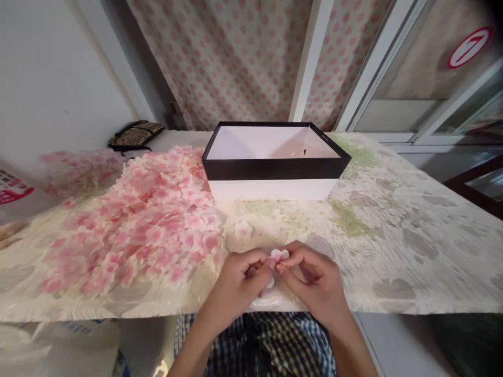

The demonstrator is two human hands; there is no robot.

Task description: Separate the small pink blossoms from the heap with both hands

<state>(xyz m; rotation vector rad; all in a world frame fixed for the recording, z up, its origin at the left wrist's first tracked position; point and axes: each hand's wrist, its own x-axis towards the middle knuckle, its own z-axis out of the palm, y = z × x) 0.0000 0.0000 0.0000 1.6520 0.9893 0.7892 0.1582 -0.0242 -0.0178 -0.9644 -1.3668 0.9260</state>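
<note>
Left hand [240, 275] and right hand [317, 275] pinch blossom [280, 254], fingertips closed; likely fine adjusting; next move calls for light touch.

- Two hands of the person: one left hand [238, 280], one right hand [316, 280]
- One blossom [280, 254] at their fingertips
- One loose blossom [243, 229] beside the heap
- One heap of pink blossoms [157, 209], too many and overlapped to count
- One black-rimmed box [273, 170]
- One patterned pouch [136, 134]
- One cloth-covered table [444, 272]
- One round "7" sign [470, 47]
- Two dotted curtain sections [236, 63], parted by one white post [312, 60]
</note>
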